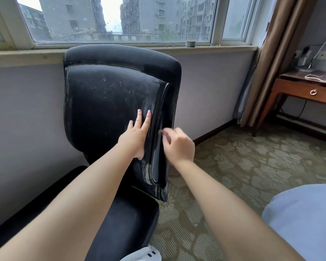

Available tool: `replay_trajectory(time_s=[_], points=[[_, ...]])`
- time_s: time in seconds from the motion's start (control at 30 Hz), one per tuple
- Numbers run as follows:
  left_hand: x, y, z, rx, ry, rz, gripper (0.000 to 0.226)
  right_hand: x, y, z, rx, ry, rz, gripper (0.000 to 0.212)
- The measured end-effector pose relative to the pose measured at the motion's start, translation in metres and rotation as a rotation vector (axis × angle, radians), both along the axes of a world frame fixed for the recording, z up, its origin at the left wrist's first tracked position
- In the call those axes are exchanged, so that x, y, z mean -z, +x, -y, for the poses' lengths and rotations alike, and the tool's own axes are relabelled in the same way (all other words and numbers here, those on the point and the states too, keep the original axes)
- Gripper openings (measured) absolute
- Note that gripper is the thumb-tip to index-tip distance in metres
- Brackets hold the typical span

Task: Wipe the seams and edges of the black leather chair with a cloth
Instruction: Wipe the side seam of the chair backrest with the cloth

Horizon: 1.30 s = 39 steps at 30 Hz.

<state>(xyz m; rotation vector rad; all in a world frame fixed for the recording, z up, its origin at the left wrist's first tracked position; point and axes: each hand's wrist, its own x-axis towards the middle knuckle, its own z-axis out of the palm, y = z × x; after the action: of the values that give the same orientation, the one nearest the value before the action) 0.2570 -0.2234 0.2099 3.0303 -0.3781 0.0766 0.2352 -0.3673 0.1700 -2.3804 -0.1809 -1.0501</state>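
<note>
Where the hands meet: at the right edge of the black leather chair (109, 102).
Left hand (135, 136): fingers straight, pressing flat on the backrest.
Right hand (179, 146): just beside it, fingers curled at the side seam, pinching something small and blurred; whether it is the cloth cannot be told.
Beyond the hands: windowsill (215, 48); patterned carpet (252, 166) to the right.

Blurred small brownish thing (160, 132) pinched at right hand's (179, 146) fingertips; chair (109, 95) base hidden behind forearms
</note>
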Motion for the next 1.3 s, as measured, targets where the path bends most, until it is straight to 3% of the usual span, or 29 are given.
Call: replay_trajectory(time_s=[0.17, 0.47, 0.73, 1.0, 1.1, 1.17, 1.3], points=[[0.002, 0.002, 0.001, 0.001, -0.025, 0.006, 0.144, -0.017, 0.014, -0.001, 0.002, -0.038, -0.064, 0.021], [0.019, 0.004, -0.001, 0.017, -0.040, 0.060, 0.147, 0.070, -0.004, -0.014, 0.001, -0.253, -0.171, 0.011], [0.019, 0.000, -0.003, 0.011, -0.033, 0.047, 0.144, 0.011, 0.009, -0.014, 0.034, -0.030, 0.036, 0.006], [0.021, -0.001, -0.002, -0.008, -0.059, 0.041, 0.146, 0.041, -0.007, -0.018, -0.013, -0.083, -0.422, 0.028], [0.021, -0.002, -0.002, -0.003, -0.049, 0.030, 0.147, 0.057, -0.012, -0.017, -0.049, -0.245, -0.585, 0.030], [0.021, -0.001, -0.003, 0.005, -0.043, 0.026, 0.148, 0.056, -0.012, -0.015, -0.043, -0.210, -0.567, 0.030], [0.023, 0.000, -0.006, 0.019, -0.044, 0.028, 0.147, 0.028, 0.001, -0.016, -0.003, 0.045, -0.303, 0.023]])
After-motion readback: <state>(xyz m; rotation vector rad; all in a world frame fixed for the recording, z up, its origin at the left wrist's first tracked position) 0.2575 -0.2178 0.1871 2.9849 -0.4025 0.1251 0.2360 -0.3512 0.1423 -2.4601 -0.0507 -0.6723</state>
